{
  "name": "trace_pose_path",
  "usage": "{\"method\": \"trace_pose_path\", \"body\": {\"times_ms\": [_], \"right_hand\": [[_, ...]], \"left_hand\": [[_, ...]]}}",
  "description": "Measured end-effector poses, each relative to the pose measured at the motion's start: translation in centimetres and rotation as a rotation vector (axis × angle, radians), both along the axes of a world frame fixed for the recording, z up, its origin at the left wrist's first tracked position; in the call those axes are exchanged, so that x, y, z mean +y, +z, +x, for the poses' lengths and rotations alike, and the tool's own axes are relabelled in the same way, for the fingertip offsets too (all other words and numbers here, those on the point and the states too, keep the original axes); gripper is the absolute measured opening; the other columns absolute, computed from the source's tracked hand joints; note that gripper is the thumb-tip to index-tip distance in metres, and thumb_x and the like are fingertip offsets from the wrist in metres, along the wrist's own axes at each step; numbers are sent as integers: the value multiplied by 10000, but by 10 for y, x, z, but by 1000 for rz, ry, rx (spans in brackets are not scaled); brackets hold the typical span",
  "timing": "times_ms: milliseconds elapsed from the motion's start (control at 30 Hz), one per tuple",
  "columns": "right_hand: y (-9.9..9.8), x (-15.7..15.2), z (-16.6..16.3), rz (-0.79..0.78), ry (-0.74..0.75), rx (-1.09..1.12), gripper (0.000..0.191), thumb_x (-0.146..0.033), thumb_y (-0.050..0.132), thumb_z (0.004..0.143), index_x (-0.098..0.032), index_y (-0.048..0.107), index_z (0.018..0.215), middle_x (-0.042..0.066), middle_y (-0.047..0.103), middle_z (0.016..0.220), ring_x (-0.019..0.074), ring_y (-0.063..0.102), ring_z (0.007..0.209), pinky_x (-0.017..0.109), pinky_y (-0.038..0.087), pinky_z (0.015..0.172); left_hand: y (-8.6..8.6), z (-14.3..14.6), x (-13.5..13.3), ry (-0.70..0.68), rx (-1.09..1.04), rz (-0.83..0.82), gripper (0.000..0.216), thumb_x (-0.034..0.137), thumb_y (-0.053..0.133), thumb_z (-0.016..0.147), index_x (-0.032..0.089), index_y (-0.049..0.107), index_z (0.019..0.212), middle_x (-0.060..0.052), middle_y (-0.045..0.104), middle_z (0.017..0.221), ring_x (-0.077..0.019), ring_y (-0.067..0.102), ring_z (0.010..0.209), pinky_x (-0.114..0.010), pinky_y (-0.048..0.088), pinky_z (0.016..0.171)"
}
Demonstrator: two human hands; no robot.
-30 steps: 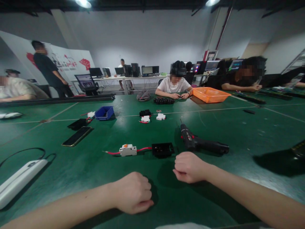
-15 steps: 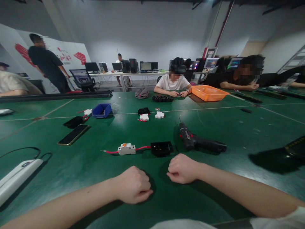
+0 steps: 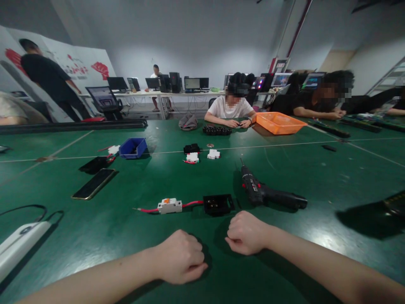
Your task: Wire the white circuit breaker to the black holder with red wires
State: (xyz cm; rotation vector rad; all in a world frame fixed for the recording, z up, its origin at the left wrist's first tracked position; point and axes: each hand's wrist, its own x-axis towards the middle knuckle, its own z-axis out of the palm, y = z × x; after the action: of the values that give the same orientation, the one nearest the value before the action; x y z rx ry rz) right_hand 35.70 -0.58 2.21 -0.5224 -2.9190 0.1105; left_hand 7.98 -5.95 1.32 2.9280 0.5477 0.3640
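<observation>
My left hand (image 3: 183, 256) rests on the green table as a loose fist, with nothing showing in it. To its right my right hand (image 3: 247, 233) is curled shut in the same way, just below a black plastic box (image 3: 218, 204). A red wire (image 3: 193, 203) joins that box to a white circuit breaker (image 3: 170, 205) with an orange switch. From the breaker's left end another red wire with a bare tip sticks out. Beyond my right hand lies a black cordless screwdriver (image 3: 268, 192), its bit pointing away from me. Neither hand touches these things.
Farther off are white breakers (image 3: 213, 154), a black part (image 3: 191, 148), a blue bin (image 3: 133, 148), a phone (image 3: 94, 184) and an orange basket (image 3: 280, 122). A white device (image 3: 23, 245) with a cable lies left. Across the table a person (image 3: 232, 103) handles small parts.
The view has shifted slightly, so the near table items and both hands appear a little lower. My hands keep their closed pose on the table.
</observation>
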Motion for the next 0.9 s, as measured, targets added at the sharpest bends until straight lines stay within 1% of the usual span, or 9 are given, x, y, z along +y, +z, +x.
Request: {"method": "trace_pose_path", "body": {"times_ms": [100,233,367,467,567,700,800,900], "right_hand": [[1,0,-1,-2,-5,-2,338,-230,568,844,-202,574,507,-11,608,466,119,499,430,293,262,493],[-3,1,1,21,-21,14,297,-237,586,822,-207,598,526,-4,620,481,137,529,447,306,259,498],[-7,3,4,25,12,30,302,-240,569,841,-211,601,542,-4,615,482,141,528,448,313,274,505],[-6,1,6,34,41,42,304,-237,574,836,-213,587,533,-1,606,475,140,519,450,318,273,505],[-4,-8,4,28,80,37,296,-235,590,821,-213,572,526,-4,598,468,134,504,447,316,266,508],[-3,-31,-9,7,159,40,282,-266,615,780,-215,549,510,-15,583,453,127,481,429,329,226,487],[-7,-48,-26,12,201,72,291,-305,632,761,-221,537,499,-22,565,437,130,462,417,335,207,462],[-12,-60,-46,7,245,107,298,-324,642,763,-229,539,500,-28,559,434,130,453,417,329,213,444]], "left_hand": [[0,1,1,-4,-1,-5,295,299,570,927,206,504,655,4,601,596,-137,565,582,-318,316,515],[1,3,2,-18,8,-4,319,290,570,918,208,472,626,3,578,571,-133,557,559,-315,318,503],[2,4,4,-21,10,-8,330,287,566,917,211,461,613,2,559,556,-136,552,548,-324,315,493],[3,3,4,-14,2,-16,327,291,560,926,211,472,621,-1,566,570,-135,553,560,-327,319,502],[4,3,3,-8,-9,-12,327,297,548,940,211,489,630,0,578,586,-136,558,573,-331,333,512],[4,1,3,-11,-24,15,346,313,520,967,211,510,637,-6,582,593,-140,563,578,-333,344,509],[1,-2,3,-74,-42,25,373,369,479,998,213,538,665,-22,603,622,-152,570,592,-348,362,516],[-6,-5,-5,-219,-70,6,426,434,505,980,219,522,612,-22,577,579,-157,539,549,-367,353,493]]}}
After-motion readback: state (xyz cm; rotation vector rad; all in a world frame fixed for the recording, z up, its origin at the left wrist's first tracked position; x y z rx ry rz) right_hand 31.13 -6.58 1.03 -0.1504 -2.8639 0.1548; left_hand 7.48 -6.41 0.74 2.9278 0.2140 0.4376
